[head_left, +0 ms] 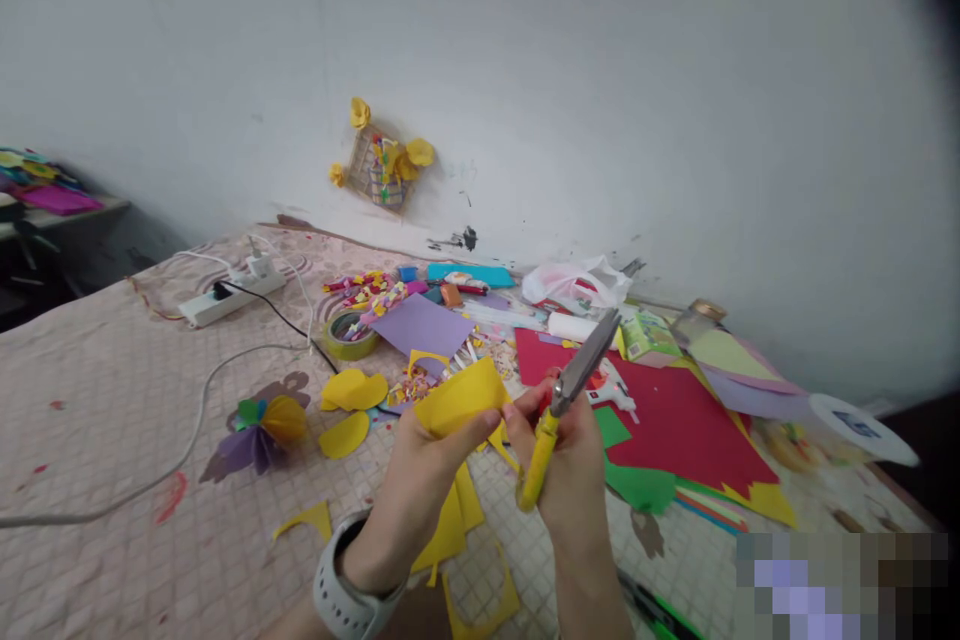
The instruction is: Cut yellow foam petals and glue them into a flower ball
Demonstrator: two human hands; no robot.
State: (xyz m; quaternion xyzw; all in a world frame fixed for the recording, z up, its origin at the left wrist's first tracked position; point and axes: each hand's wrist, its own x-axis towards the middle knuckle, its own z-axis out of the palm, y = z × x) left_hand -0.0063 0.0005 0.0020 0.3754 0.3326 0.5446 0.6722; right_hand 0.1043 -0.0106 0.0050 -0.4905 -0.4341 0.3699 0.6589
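A pale wall point(600, 100) fills the upper frame, with a woven piece point(375, 170) trimmed with yellow flowers against it left of top center, above a table covered with a patterned cloth point(112, 420). At the center, the left hand point(431, 455), a pale watch point(349, 590) on its wrist, is clamped on a piece of yellow paper point(461, 400) between thumb and fingers. Just beside it, the right hand point(566, 455) is closed around scissors point(585, 365), their blades together and pointing to the upper right; its thumb is at the right end of the yellow paper. Yellow offcuts point(446, 530) lie below the hands, and rounded yellow pieces point(345, 430) lie left of center, near a paper flower point(266, 430) in purple, orange, green and blue. Above the hands are a purple sheet point(424, 323), a roll of tape point(351, 333) and small colorful pieces point(371, 290). Right of center, a white glue gun point(615, 392) rests on red paper point(675, 420), with green paper point(641, 485) below and a green box point(649, 338) above. At left, a power strip point(232, 298) has plugs in it. A cutter point(660, 610) shows partly at the bottom edge, right of center.
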